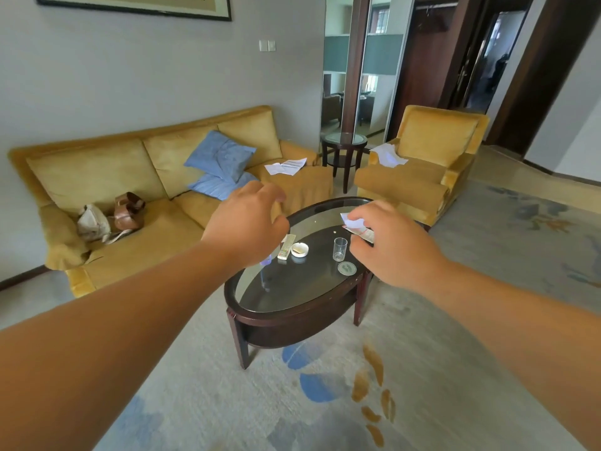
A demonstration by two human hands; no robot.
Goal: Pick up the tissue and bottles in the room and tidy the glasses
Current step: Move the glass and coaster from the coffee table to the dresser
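My left hand [247, 222] hovers above the near-left part of the oval glass coffee table [292, 320], fingers loosely spread and holding nothing. It partly hides a clear bottle with a bluish cap [266, 261]. My right hand [390, 245] is out over the table's right side, fingers apart. A crumpled white tissue [353, 222] and a printed packet [367, 235] show just past its fingertips; whether they touch is unclear. A clear drinking glass [340, 249] stands upright mid-table, beside a round coaster [347, 268].
A remote [286, 246] and a white ashtray [299, 249] lie on the table. The yellow sofa [97, 177] holds blue cushions [221, 154], bags [110, 219] and white papers [286, 166]. More white paper [388, 155] lies on the armchair [422, 170], next to a round side table [344, 141].
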